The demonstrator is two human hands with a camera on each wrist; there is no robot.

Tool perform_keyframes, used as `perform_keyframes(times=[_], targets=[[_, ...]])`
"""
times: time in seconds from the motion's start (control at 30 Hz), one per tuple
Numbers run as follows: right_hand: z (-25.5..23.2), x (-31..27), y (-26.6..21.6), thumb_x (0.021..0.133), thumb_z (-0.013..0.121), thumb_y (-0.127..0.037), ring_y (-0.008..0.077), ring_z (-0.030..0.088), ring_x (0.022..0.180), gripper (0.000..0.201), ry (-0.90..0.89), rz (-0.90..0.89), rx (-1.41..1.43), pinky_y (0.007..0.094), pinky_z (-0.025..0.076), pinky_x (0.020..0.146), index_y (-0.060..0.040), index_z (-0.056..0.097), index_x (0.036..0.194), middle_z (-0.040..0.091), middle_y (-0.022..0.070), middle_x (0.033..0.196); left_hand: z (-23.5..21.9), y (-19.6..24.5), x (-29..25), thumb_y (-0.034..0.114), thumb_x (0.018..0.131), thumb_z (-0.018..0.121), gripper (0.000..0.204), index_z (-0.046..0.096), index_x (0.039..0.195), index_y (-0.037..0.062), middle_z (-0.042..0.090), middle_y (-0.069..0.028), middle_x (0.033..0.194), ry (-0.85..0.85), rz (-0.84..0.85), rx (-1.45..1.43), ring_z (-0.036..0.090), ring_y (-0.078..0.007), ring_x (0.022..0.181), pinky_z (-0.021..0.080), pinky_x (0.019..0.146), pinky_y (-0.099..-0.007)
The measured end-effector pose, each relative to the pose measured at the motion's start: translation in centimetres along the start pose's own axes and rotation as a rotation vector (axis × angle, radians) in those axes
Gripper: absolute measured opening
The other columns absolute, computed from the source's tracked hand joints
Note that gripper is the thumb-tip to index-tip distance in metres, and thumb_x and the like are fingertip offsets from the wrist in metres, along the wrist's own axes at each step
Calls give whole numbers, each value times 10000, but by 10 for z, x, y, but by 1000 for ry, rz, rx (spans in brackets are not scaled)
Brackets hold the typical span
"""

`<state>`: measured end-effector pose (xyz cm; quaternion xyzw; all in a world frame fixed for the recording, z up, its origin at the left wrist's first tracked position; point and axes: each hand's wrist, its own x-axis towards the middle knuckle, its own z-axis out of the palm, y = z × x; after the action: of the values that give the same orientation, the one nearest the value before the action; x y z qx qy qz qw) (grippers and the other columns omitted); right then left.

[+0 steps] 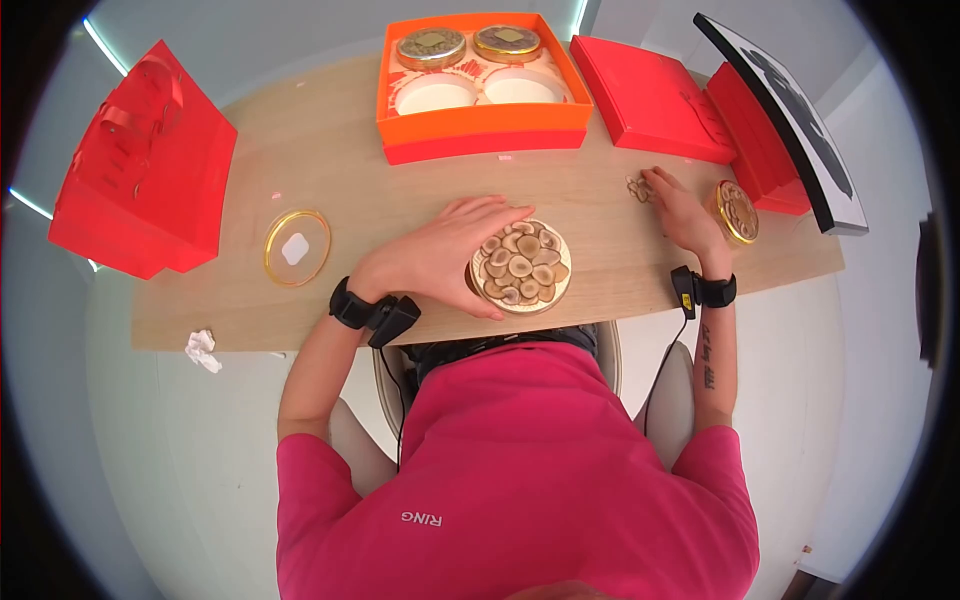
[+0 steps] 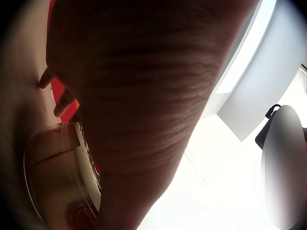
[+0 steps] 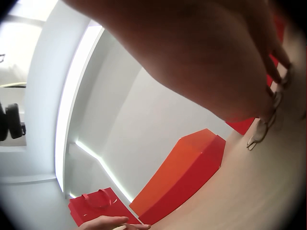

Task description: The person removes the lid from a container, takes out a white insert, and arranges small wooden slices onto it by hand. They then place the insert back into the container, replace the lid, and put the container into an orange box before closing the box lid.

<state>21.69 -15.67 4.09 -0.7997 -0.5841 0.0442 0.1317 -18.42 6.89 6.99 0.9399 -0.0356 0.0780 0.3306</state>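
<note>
A round clear jar [image 1: 521, 268] heaped with brown-edged dried slices stands near the table's front edge. My left hand [image 1: 435, 250] holds it from the left, thumb at the near side and fingers at the far side. In the left wrist view the jar's clear wall [image 2: 55, 177] shows beside the hand. My right hand [image 1: 688, 215] reaches down to a few loose slices [image 1: 637, 190] on the table. In the right wrist view its extended fingertips are right at these slices [image 3: 259, 132]. Just right of that hand is a gold-rimmed jar [image 1: 738, 212] of similar slices.
An orange box [image 1: 490, 126] at the back holds two jars [image 1: 431, 48] and two vacant round recesses. Red boxes [image 1: 650, 98] and a black-edged panel [image 1: 790, 115] stand back right. A gold-rimmed clear lid [image 1: 297, 247], red bag [image 1: 140, 180] and crumpled tissue [image 1: 203, 350] are left.
</note>
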Motion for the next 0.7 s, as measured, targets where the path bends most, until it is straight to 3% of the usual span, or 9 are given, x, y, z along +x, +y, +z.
perform_keyframes(times=[0.2,0.3,0.4,0.5,0.6,0.7], targets=[[-23,-23,-56,1122,573,-29,424,551,1557,533,-181,-46,121,454,477,1270,-50,563,1654,505,208,1762,-2,2,0,393,718,1036,1257,408,1751,46,516,-197,1700,1,-7,-2,393,-407,1639,316,1367,-517],[-53,-30,-92,1119,577,-21,407,562,1548,526,-374,-48,188,451,485,1262,-47,577,1644,517,209,1754,-2,3,0,390,716,1039,1259,409,1750,45,518,-200,1696,-2,-13,-1,396,-410,1635,317,1366,-517],[-38,-41,-55,1054,564,28,439,676,1365,506,52,-267,46,473,547,1135,3,626,1556,641,265,1595,-2,3,0,385,717,1041,1258,409,1749,44,523,-199,1690,2,-4,4,400,-411,1631,321,1363,-515],[-50,-46,-38,1030,549,58,453,731,1234,481,68,12,-81,503,579,1034,5,666,1493,720,291,1440,-2,3,0,380,719,1041,1256,406,1752,48,522,-198,1689,6,8,2,400,-411,1630,323,1363,-513],[-56,-49,-38,1089,607,-20,479,739,1198,449,-140,276,-231,509,580,1030,-8,658,1535,785,286,1286,-2,2,0,379,723,1040,1255,404,1755,54,518,-196,1690,-3,0,1,397,-412,1630,323,1363,-513],[-50,-52,-46,1082,617,-23,486,752,1098,399,-114,83,-135,521,591,944,24,685,1472,797,288,1163,-1,2,0,378,724,1040,1256,401,1758,58,515,-198,1689,-1,-1,-12,395,-412,1631,321,1365,-513]])
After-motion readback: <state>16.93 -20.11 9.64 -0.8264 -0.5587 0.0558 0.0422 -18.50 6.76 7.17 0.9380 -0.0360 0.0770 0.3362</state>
